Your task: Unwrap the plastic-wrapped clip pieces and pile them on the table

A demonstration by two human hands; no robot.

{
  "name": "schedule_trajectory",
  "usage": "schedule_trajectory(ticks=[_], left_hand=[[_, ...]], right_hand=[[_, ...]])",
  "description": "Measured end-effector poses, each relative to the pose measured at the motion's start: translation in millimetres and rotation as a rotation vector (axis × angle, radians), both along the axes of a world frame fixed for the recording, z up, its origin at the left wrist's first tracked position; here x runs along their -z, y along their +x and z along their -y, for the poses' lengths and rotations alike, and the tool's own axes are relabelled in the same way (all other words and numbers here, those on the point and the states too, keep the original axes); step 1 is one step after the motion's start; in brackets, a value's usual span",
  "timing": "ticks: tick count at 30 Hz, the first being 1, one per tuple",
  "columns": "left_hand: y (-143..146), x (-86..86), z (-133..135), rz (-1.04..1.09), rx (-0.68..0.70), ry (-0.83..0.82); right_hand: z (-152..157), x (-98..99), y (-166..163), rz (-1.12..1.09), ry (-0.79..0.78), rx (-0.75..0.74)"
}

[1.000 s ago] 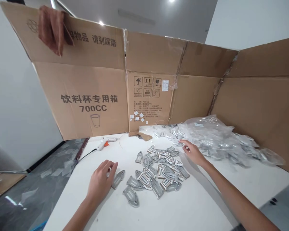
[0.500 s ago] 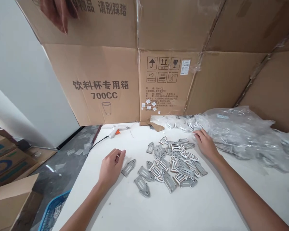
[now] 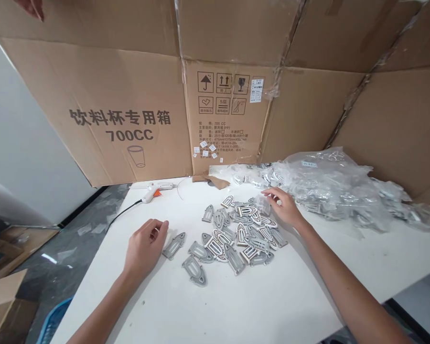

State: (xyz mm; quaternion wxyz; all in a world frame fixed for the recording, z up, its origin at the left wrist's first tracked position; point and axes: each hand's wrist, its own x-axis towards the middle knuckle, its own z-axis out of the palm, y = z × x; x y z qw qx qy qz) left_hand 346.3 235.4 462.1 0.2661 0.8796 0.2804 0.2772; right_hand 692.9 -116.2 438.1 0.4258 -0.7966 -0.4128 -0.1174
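Right hand [image 3: 282,204], right of centre: fingers partly bent, tips at a scrap of clear plastic [image 3: 263,205] on the far edge of the arch-shaped pieces [image 3: 241,234]. Pinched or only touched, can't tell. Left hand [image 3: 145,246], left of centre: loosely curled above the white table [image 3: 208,310], beside a lone grey piece [image 3: 174,246]; palm hidden, hold unclear. Step in hand seems to be sorting out plastic at the pile; next move likely calls for a light fingertip lift, pieces overlapping. Crumpled bags [image 3: 322,177] crowd mid-right; glue gun [image 3: 149,193] lies upper left of the pieces, cardboard [image 3: 129,86] walls the back.
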Motion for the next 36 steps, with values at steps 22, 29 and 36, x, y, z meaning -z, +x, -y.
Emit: schedule_trajectory(ticks=[22, 29, 36], left_hand=[[-0.8, 4.5, -0.9, 0.004, 0.062, 0.044], [-1.7, 5.8, -1.1, -0.006, 0.078, 0.044], [-1.7, 4.4, -2.1, -0.011, 0.060, 0.016]], right_hand=[[-20.2, -11.6, -26.4, -0.350, 0.313, -0.069], [-24.3, -20.3, -36.6, -0.262, 0.346, -0.017], [-3.5, -48.4, -40.9, -0.051, 0.343, 0.167]])
